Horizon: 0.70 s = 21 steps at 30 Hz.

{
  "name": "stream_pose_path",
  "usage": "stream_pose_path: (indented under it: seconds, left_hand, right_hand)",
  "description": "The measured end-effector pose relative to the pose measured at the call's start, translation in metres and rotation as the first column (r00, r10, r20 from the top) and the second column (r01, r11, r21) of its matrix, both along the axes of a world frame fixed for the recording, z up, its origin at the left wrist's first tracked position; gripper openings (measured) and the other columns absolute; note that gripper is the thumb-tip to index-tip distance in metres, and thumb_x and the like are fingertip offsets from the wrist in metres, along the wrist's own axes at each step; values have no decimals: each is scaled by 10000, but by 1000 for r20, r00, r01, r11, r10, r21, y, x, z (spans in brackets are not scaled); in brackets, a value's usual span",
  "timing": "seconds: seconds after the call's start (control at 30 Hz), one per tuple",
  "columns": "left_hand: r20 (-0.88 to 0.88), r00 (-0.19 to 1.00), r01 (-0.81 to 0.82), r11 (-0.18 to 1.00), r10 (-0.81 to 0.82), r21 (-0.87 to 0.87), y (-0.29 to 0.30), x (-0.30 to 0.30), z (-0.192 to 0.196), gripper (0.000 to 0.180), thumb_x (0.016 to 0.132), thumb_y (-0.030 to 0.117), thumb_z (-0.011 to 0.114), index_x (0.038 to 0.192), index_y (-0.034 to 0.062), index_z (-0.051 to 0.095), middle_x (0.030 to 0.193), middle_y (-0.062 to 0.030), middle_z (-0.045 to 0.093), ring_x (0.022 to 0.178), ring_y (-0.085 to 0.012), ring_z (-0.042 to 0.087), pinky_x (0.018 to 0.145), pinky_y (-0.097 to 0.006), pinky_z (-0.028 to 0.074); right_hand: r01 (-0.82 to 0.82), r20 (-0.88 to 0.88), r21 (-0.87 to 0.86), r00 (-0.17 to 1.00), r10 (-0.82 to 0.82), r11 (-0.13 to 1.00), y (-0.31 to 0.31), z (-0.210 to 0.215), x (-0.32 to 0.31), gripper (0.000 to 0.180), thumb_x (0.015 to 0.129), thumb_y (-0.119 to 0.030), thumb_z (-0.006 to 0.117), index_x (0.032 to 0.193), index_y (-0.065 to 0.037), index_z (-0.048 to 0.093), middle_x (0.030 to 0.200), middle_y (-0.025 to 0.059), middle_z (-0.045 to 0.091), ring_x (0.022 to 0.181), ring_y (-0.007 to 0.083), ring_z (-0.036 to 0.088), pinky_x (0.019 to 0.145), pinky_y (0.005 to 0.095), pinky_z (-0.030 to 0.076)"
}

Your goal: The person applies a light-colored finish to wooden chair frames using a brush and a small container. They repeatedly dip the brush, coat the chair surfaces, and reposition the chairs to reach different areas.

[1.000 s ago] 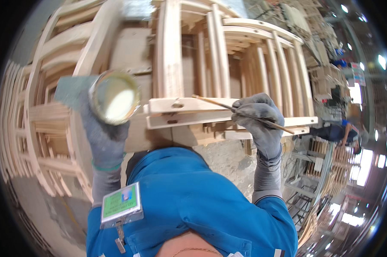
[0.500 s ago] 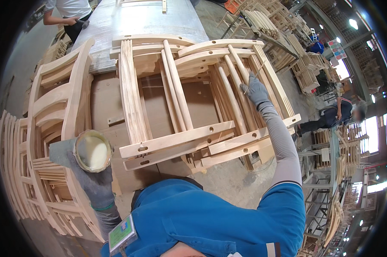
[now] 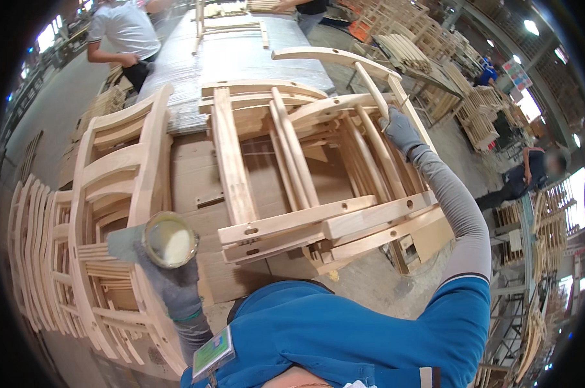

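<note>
Head view: a pale, unfinished wooden frame with a curved rail (image 3: 318,55) and round rungs is tilted over the right part of a stack, its far end clear of the pieces below; whether its near side rests on them, I cannot tell.
Right hand: the grey-gloved right hand (image 3: 402,132) has its fingers closed round a round pale wooden rung (image 3: 371,89) of that frame, the arm well outstretched.
Left hand: the grey-gloved left hand (image 3: 171,281) grips a round, open-topped cup (image 3: 154,234) holding cream-coloured liquid (image 3: 178,247); the fingers are mostly hidden behind it. A flat grey-green piece (image 3: 124,244) juts out beside it, its kind unclear.
Step in hand: apparently handling the tilted frame one-handed at the stack, with the cup kept off to the side.
Move called for: as I judge it, a firm hold on the rung, clearance from the pieces beneath, and a level cup.
Stack: similar pale wooden frames (image 3: 234,161) lie layered under the tilted one.
Surface: brown cardboard sheeting (image 3: 192,178) shows beneath the stack; beyond it stands a long table wrapped in shiny clear film (image 3: 241,58).
Room: pale ladder-like frames with curved slats (image 3: 118,160) stand at the left; a co-worker in a light shirt (image 3: 124,32) is by the table, another in dark clothing (image 3: 525,168) stands at the right, near racks of wooden parts.
</note>
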State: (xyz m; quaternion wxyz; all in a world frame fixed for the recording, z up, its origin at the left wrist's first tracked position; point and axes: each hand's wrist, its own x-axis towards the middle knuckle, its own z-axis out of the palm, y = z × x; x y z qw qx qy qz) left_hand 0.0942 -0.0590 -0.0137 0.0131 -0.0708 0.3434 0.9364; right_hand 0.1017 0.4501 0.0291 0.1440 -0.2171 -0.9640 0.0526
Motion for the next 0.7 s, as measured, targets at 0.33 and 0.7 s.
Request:
stream_pose_path:
  seconds: [0.33, 0.7]
  left_hand:
    - [12, 995, -104, 994, 104, 37, -52, -3, 6, 477, 924, 466, 422, 1237, 108, 463, 1176, -69, 538, 1028, -208, 567, 796, -369, 547]
    - [-427, 895, -271, 920, 132, -284, -104, -7, -17, 505, 892, 397, 508, 1286, 96, 411, 1235, -135, 481, 1073, -285, 526, 853, -451, 511]
  right_hand:
    - [19, 92, -89, 996, -10, 996, -116, -41, -142, 288, 852, -147, 423, 1021, 62, 526, 894, 273, 624, 862, 390, 625, 744, 470, 497]
    - [6, -60, -157, 998, -16, 988, -186, -61, -134, 285, 826, -248, 510, 967, -4, 556, 856, 206, 647, 801, 361, 639, 687, 439, 515]
